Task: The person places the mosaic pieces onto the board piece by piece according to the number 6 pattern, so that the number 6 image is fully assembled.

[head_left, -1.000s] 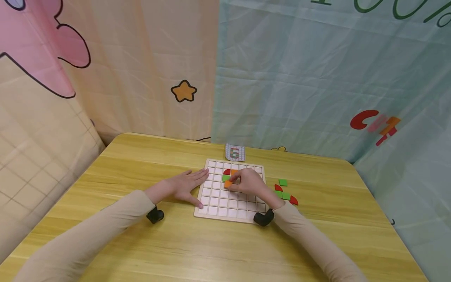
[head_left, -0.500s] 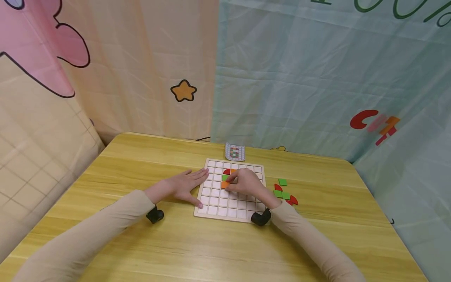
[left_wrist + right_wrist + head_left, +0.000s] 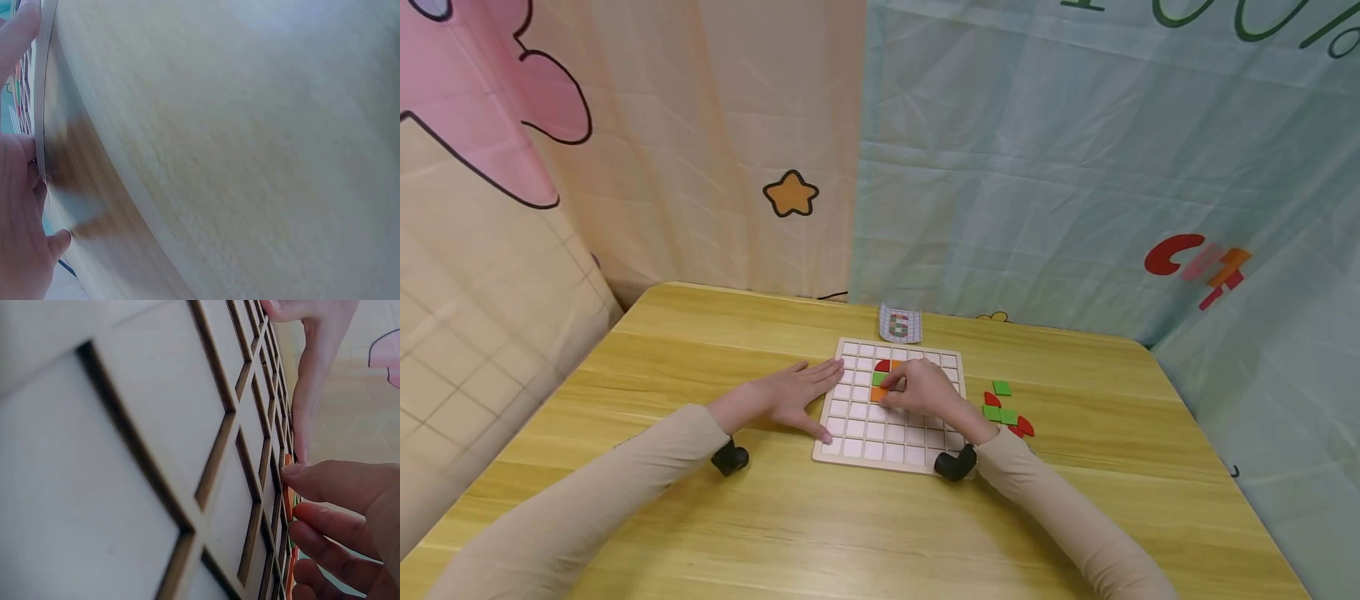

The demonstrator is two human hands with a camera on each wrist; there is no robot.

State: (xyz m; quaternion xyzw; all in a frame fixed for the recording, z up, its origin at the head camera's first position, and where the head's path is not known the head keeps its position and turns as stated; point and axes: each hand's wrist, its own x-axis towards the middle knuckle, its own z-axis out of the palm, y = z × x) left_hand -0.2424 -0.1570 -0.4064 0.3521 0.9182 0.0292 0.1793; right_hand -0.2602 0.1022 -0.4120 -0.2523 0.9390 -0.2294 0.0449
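Note:
A wooden grid board (image 3: pixel 876 433) with pale cells lies on the table. My left hand (image 3: pixel 793 398) is spread along the board's left side, fingertips and thumb at its edge. My right hand (image 3: pixel 928 387) is over the board, thumb and index finger at opposite edges of an orange square tile (image 3: pixel 877 393) in a cell. In the right wrist view, that orange tile (image 3: pixel 288 497) shows edge-on between the thumb and index finger. Just above it are a green square tile (image 3: pixel 879 378) and a red quarter-round tile (image 3: pixel 882 365). Another orange tile (image 3: pixel 897 364) is partly hidden by the right hand.
Beyond the board lies a small pattern card (image 3: pixel 900 323) with a coloured grid. Right of the board are loose tiles: a green square (image 3: pixel 1002 388), a red piece (image 3: pixel 992 399), and more green and red ones near the right sleeve. Printed curtains hang behind the table (image 3: pixel 737 525).
The orange tile in my right fingers has moved slightly left and gone from tilted to flat in a cell below the green tile. My left hand has stayed put.

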